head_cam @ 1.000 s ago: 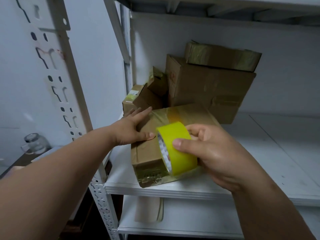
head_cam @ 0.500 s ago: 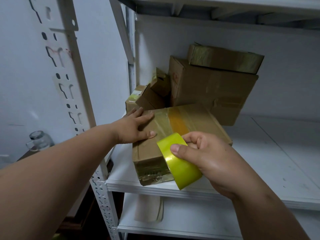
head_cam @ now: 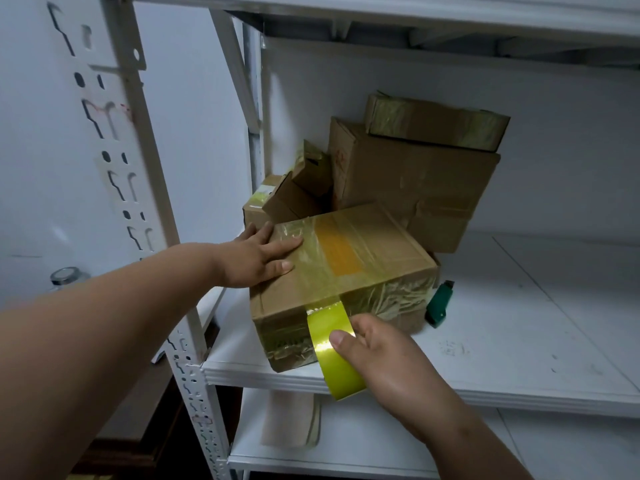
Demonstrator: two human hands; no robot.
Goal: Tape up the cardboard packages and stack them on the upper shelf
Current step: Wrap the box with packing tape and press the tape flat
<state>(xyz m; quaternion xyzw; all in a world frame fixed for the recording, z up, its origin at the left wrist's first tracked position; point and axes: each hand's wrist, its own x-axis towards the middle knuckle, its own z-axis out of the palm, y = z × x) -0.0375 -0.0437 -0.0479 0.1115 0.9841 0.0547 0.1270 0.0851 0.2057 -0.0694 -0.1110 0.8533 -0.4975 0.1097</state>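
Taping step in hand: left hand (head_cam: 258, 259) spread flat, pressing box (head_cam: 363, 268) top; right hand (head_cam: 384, 355) just below, gripping tape roll (head_cam: 334, 351) against near face; next, probably pull strip downward.

Both forearms are bare — no sleeves, watch or rings — down to each hand, left hand (head_cam: 258, 259) and right hand (head_cam: 388, 362).

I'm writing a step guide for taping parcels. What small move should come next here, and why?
Probably pull the yellow tape roll further down the front face of the box: the right hand grips the roll, its strip runs only just over the top front edge, and the left hand presses the box steady.
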